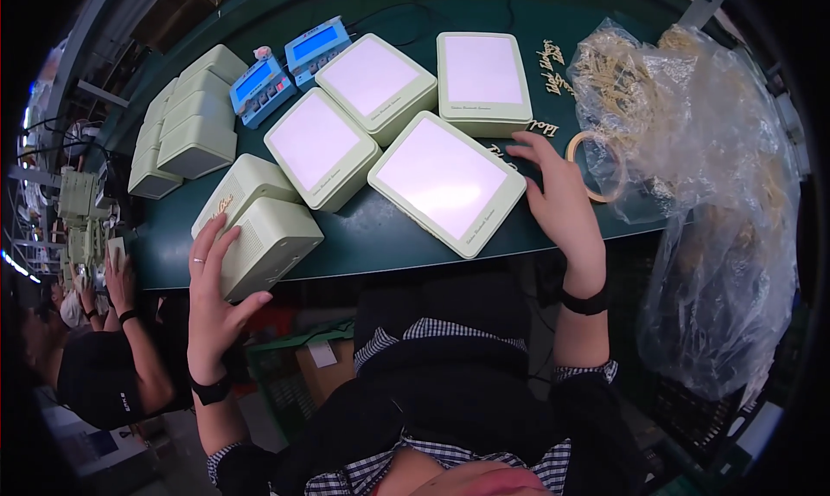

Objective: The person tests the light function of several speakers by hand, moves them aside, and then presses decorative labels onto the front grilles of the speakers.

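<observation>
My left hand rests its stretched fingers on a cream box-shaped device with a perforated side, at the front left; the thumb stands apart by its near end. Just behind those fingertips, a gold script piece shows on a second cream device lying alongside. My right hand is open, fingers spread over a loose gold script piece on the green table. Its thumb is close to the corner of a cream device with a lit white panel; whether they touch, I cannot tell.
Other lit-panel devices lie behind. Blue instruments with screens and several stacked cream devices stand back left. Loose gold script pieces, a tape roll and a clear plastic bag lie right. A co-worker works at left.
</observation>
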The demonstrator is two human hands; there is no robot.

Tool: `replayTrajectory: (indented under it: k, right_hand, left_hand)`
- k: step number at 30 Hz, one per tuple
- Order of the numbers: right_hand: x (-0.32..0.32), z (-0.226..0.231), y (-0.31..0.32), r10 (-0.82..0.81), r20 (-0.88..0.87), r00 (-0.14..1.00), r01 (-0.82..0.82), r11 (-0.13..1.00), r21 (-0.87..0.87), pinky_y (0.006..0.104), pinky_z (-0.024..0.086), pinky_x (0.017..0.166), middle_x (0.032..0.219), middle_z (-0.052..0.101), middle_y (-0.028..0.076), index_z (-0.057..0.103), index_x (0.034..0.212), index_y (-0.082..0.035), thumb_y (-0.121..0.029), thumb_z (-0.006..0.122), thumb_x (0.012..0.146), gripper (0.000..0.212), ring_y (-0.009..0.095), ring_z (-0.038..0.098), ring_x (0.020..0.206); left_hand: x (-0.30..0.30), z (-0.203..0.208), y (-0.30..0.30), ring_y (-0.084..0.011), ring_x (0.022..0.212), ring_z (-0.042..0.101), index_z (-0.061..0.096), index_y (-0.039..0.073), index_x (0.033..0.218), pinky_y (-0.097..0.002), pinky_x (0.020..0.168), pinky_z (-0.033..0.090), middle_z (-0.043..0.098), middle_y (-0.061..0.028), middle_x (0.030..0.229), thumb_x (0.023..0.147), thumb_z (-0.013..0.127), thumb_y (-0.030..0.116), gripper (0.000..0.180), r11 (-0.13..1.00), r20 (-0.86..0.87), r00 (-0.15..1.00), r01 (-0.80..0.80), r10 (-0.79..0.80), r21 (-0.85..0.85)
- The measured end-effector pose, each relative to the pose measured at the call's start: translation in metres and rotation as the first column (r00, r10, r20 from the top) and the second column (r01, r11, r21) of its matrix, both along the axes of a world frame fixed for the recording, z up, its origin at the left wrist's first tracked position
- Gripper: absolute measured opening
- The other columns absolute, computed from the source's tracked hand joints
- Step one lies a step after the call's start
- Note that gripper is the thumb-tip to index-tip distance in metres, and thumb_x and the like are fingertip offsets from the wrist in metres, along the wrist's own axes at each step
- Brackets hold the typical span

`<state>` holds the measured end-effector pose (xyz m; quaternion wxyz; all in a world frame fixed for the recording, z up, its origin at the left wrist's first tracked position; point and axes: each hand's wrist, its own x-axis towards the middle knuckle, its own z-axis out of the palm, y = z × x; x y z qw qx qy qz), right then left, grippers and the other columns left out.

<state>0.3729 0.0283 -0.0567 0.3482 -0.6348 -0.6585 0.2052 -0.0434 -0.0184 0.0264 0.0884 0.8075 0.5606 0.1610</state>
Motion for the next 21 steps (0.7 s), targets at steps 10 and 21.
replayTrajectory:
  k: [10,21]
  right_hand:
    - [0.0,-0.019,-0.012,-0.161,-0.043,0.986,0.164,0.983,0.086,0.0314,0.054,0.078,0.102,0.072,0.016,0.067,0.1,0.005,0.006,0.065,0.084,0.016,0.024,0.071,0.09]
    - [-0.112,0.052,-0.03,0.3,-0.039,0.953,-0.209,0.746,0.632,0.0313,0.055,0.074,0.093,0.069,0.015,0.072,0.091,0.002,0.018,0.068,0.073,0.024,0.025,0.068,0.082]
  left_hand:
    - [0.003,-0.018,0.003,-0.0378,0.136,0.039,0.055,0.008,0.133,-0.0484,0.112,0.033,0.045,-0.0149,0.146,0.068,0.083,0.03,0.074,0.986,0.017,0.999,-0.035,0.033,0.163]
    - [-0.016,-0.035,-0.001,-0.0342,0.121,0.056,0.068,0.007,0.112,-0.0471,0.106,0.038,0.064,-0.0108,0.124,0.068,0.083,0.021,0.049,0.93,0.226,0.972,-0.023,-0.065,0.367]
